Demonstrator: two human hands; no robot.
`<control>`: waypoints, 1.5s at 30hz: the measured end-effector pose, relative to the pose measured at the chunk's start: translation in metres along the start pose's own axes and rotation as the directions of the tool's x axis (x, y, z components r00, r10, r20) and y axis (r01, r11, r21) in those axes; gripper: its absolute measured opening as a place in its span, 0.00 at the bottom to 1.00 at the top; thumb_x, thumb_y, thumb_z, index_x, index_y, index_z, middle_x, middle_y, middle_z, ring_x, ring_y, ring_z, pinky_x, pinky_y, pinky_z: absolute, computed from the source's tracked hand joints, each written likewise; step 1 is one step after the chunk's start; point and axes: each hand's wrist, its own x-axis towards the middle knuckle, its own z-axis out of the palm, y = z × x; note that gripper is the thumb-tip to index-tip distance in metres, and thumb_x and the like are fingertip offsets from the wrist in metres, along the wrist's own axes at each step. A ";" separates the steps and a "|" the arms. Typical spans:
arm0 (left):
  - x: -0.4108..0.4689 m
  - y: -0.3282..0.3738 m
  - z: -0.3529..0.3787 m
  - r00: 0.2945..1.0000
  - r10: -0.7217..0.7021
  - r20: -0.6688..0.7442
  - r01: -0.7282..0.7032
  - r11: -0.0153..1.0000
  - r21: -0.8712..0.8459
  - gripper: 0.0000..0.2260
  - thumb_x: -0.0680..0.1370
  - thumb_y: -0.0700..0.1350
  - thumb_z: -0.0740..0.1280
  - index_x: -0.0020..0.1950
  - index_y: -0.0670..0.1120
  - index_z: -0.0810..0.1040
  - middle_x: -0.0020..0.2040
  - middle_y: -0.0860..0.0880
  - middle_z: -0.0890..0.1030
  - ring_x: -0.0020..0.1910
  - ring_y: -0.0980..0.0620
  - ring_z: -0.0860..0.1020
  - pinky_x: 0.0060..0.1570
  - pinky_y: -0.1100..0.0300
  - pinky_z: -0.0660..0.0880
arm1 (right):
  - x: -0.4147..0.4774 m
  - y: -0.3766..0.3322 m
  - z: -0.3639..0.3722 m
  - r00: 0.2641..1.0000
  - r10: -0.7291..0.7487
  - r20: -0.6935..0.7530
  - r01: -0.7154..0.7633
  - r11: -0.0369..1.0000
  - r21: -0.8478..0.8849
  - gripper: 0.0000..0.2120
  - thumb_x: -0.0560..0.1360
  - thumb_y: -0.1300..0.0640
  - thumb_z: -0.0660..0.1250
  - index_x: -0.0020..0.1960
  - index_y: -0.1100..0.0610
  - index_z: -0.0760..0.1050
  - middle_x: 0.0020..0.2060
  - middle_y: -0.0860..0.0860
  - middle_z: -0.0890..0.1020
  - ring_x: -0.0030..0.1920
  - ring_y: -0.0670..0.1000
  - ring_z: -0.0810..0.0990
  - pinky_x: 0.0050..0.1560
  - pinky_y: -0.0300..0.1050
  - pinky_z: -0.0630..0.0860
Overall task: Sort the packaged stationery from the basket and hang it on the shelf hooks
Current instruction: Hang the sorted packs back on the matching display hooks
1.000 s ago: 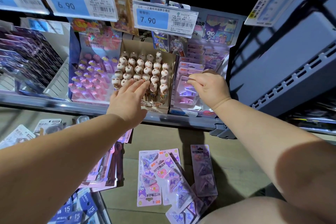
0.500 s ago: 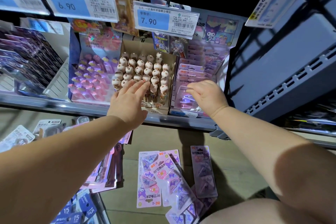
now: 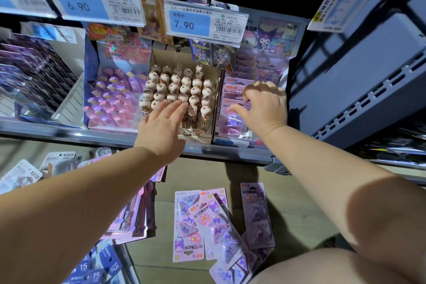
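Done so far: a row of clip packs (image 3: 232, 112) stands filed in the display box at the right of the shelf (image 3: 69, 132); I judge these sorted
Left to do: loose clip packs (image 3: 200, 221) lie fanned on the floor (image 3: 299, 214) near me, well apart from the shelf; the heap at the near left may be the basket, but it is too blurred for me to say
Right hand (image 3: 262, 106): fingers curled over the top edge of the front packs in the row, thumb on the printed face, gripping them
Left hand (image 3: 161, 127): fingers straight and together, resting against the pen box (image 3: 184, 69) beside the row
Filed packs: long axis runs near to far, leaning back, header ends far and up, faces towards me
Loose packs: long axes mostly near to far, some skewed; one has its header nearest me
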 end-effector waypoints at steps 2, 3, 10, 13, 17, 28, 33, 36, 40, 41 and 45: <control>-0.001 0.001 0.001 1.000 0.006 -0.009 -0.006 1.000 0.004 0.38 0.77 0.49 0.67 0.80 0.54 0.48 0.80 0.53 0.51 0.79 0.48 0.46 0.75 0.47 0.51 | -0.003 0.000 -0.003 1.000 0.022 -0.002 -0.022 0.999 0.036 0.18 0.71 0.38 0.69 0.44 0.53 0.75 0.48 0.53 0.77 0.56 0.58 0.72 0.58 0.51 0.64; -0.002 0.001 0.002 1.000 0.009 -0.014 -0.009 1.000 0.007 0.38 0.77 0.49 0.67 0.80 0.53 0.47 0.80 0.52 0.51 0.79 0.48 0.46 0.75 0.47 0.51 | -0.005 0.000 -0.003 0.999 0.035 -0.012 -0.034 0.997 0.073 0.18 0.71 0.38 0.70 0.46 0.54 0.76 0.48 0.53 0.77 0.56 0.58 0.72 0.58 0.50 0.64; -0.016 0.002 0.018 0.995 0.062 -0.078 -0.064 0.997 -0.034 0.39 0.74 0.47 0.69 0.79 0.49 0.52 0.80 0.49 0.51 0.77 0.45 0.52 0.73 0.46 0.55 | -0.064 0.001 0.013 0.980 -0.149 -0.136 0.189 0.910 0.369 0.12 0.72 0.47 0.68 0.41 0.56 0.71 0.36 0.48 0.71 0.38 0.53 0.71 0.40 0.44 0.65; -0.037 0.003 0.044 0.998 0.056 -0.007 -0.056 0.998 -0.036 0.39 0.74 0.49 0.69 0.79 0.48 0.52 0.79 0.48 0.54 0.76 0.45 0.53 0.72 0.48 0.56 | -0.096 0.002 0.025 0.906 -0.119 0.406 -0.010 0.953 0.302 0.12 0.75 0.45 0.67 0.41 0.50 0.67 0.36 0.43 0.69 0.40 0.51 0.71 0.38 0.44 0.64; -0.066 0.001 0.088 0.967 0.084 0.241 -0.086 0.996 -0.001 0.36 0.76 0.55 0.66 0.79 0.49 0.52 0.77 0.49 0.59 0.75 0.46 0.57 0.73 0.51 0.59 | -0.109 0.008 0.032 0.490 -0.011 0.872 -0.002 1.000 0.013 0.10 0.76 0.43 0.65 0.47 0.50 0.73 0.51 0.50 0.80 0.52 0.53 0.77 0.47 0.44 0.71; -0.128 -0.016 0.162 0.754 -0.128 0.644 0.265 0.957 -0.119 0.35 0.71 0.59 0.72 0.72 0.49 0.64 0.68 0.46 0.70 0.67 0.42 0.69 0.65 0.53 0.68 | -0.165 -0.041 0.074 0.236 0.103 0.966 -0.209 0.976 -0.053 0.38 0.69 0.37 0.72 0.67 0.61 0.67 0.60 0.56 0.76 0.58 0.57 0.76 0.52 0.46 0.74; -0.127 -0.020 0.166 0.686 -0.215 0.695 0.490 0.843 -0.223 0.35 0.69 0.55 0.76 0.71 0.46 0.66 0.66 0.44 0.70 0.65 0.43 0.72 0.64 0.54 0.71 | -0.211 -0.071 0.088 0.320 0.265 0.910 -0.461 0.882 -0.094 0.43 0.67 0.44 0.76 0.72 0.58 0.58 0.67 0.57 0.66 0.65 0.55 0.69 0.58 0.40 0.68; -0.124 -0.019 0.165 0.680 -0.209 0.703 0.541 0.790 -0.288 0.37 0.68 0.56 0.77 0.72 0.47 0.65 0.67 0.45 0.69 0.65 0.46 0.71 0.64 0.54 0.71 | -0.211 -0.070 0.094 0.328 0.298 0.897 -0.557 0.828 -0.071 0.36 0.66 0.47 0.77 0.66 0.57 0.64 0.60 0.54 0.73 0.56 0.54 0.75 0.50 0.41 0.72; -0.120 -0.017 0.162 0.683 -0.184 0.706 0.543 0.774 -0.324 0.36 0.70 0.58 0.75 0.72 0.48 0.66 0.67 0.46 0.69 0.65 0.47 0.71 0.63 0.55 0.70 | -0.210 -0.067 0.098 0.372 0.332 0.867 -0.718 0.694 0.043 0.26 0.71 0.53 0.75 0.61 0.59 0.66 0.51 0.51 0.77 0.46 0.51 0.77 0.38 0.39 0.74; -0.119 -0.017 0.161 0.692 -0.183 0.698 0.542 0.771 -0.335 0.34 0.71 0.58 0.74 0.72 0.48 0.67 0.67 0.46 0.69 0.65 0.47 0.71 0.63 0.55 0.70 | -0.210 -0.067 0.096 0.395 0.321 0.861 -0.753 0.649 0.103 0.21 0.73 0.54 0.73 0.58 0.58 0.66 0.47 0.50 0.76 0.42 0.48 0.75 0.33 0.34 0.70; -0.114 -0.014 0.157 0.739 -0.140 0.659 0.519 0.742 -0.424 0.25 0.78 0.55 0.66 0.71 0.46 0.66 0.66 0.44 0.70 0.64 0.46 0.72 0.60 0.59 0.68 | -0.217 -0.073 0.096 0.429 0.214 0.878 -0.832 0.473 0.291 0.16 0.74 0.57 0.71 0.59 0.56 0.71 0.53 0.51 0.80 0.51 0.50 0.79 0.53 0.45 0.77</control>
